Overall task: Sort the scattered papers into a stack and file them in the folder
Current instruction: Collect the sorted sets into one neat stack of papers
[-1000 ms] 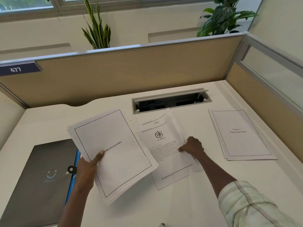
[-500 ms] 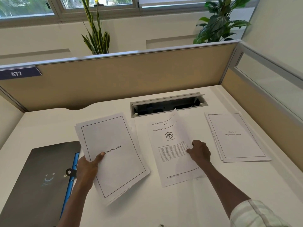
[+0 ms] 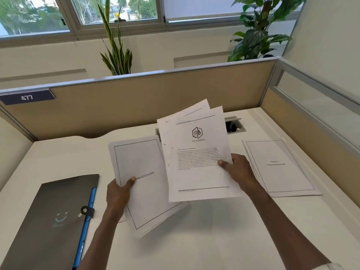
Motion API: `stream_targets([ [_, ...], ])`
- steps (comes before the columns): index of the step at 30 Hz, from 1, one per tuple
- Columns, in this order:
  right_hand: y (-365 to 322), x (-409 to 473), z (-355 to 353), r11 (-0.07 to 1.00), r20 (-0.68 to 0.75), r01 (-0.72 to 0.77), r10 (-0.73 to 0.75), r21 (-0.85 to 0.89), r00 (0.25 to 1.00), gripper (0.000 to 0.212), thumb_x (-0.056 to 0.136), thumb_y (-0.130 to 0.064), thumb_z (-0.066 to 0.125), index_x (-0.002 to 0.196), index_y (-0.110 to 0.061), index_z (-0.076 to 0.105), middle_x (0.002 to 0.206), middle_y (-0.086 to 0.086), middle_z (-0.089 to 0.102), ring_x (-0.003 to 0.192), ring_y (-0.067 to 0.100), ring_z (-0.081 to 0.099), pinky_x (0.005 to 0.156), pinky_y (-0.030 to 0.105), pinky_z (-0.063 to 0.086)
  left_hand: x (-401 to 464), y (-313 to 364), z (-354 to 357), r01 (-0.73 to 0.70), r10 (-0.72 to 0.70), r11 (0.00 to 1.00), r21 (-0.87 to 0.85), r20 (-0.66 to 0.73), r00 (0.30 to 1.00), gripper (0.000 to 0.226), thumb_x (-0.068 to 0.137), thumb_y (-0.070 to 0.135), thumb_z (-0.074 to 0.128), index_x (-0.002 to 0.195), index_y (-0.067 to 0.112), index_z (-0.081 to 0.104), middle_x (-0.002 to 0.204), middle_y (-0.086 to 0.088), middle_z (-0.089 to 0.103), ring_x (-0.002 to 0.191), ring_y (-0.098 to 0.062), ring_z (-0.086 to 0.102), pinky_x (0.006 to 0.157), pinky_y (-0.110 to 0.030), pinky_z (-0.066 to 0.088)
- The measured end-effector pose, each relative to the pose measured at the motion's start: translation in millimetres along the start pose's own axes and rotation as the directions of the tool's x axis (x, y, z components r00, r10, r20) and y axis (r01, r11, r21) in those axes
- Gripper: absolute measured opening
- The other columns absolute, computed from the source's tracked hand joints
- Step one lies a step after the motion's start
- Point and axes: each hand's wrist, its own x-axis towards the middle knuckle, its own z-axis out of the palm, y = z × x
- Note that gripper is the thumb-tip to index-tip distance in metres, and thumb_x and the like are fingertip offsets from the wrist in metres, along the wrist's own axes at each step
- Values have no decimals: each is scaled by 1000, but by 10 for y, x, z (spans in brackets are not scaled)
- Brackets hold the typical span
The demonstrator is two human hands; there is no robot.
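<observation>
We see the dark grey folder (image 3: pixel 52 221) lying closed on the white desk (image 3: pixel 194 240), its snap tab fastened over a blue edge; what it holds is hidden from us, and its near corner is cut off by the frame. Just right of the folder, the left hand (image 3: pixel 118 193) grips a sheaf headed "BIBLIOGRAPHY" (image 3: pixel 144 184), thumb on top. Further right of the folder, the right hand (image 3: pixel 236 170) pinches the letterhead pages (image 3: pixel 196 156), lifted and overlapping the bibliography sheaf; their body text is too small to read. Farthest from the folder, a "Chapter 1" stack (image 3: pixel 280 166) lies flat on the desk. The lifted pages cover most of the desk's cable tray (image 3: pixel 234 125).
</observation>
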Motion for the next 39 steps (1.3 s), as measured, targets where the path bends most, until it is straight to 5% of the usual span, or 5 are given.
stream_targets([
  [6, -205, -211, 196, 985, 152, -59, 34, 162, 988, 14, 81, -24, 76, 93, -19, 74, 95, 0, 76, 82, 18, 72, 74, 35, 59, -75, 178, 235, 31, -14, 995, -96, 168, 986, 37, 86, 35, 77, 116, 18, 64, 94, 9, 72, 85, -17, 70, 72, -30, 54],
  [14, -85, -358, 391, 978, 273, -121, 71, 172, 959, 43, 69, -30, 85, 103, -15, 64, 102, -2, 72, 94, 20, 68, 84, 38, 56, -297, 339, 416, 18, 54, 990, -140, 495, 867, 20, 77, 25, 73, 94, 21, 81, 97, -6, 80, 94, -28, 76, 66, -31, 61],
  [20, -48, -391, 395, 970, 83, -46, 27, 239, 996, 31, 73, -17, 82, 101, -19, 70, 89, -10, 72, 75, -1, 66, 55, 10, 51, -399, 471, 582, 124, 21, 952, -281, 460, 887, 70, 79, 85, 44, 112, 32, 75, 111, 2, 77, 102, -19, 74, 85, -41, 60],
  [27, -105, -331, 339, 943, -32, 85, -79, 322, 996, 34, 74, -15, 82, 105, -16, 68, 87, -12, 71, 78, -2, 66, 58, 8, 51, -499, 640, 764, -198, 288, 943, -267, 359, 888, 18, 89, 32, 73, 108, 32, 71, 103, 9, 78, 91, -14, 76, 71, -29, 62],
  [39, 33, -379, 402, 928, 34, 40, -56, 371, 998, 35, 68, -22, 86, 93, -35, 64, 90, -15, 73, 81, 4, 69, 59, 14, 53, -610, 519, 824, -186, 246, 963, -196, 350, 904, 35, 71, 36, 85, 102, 40, 72, 97, 15, 78, 88, -12, 74, 66, -27, 60],
])
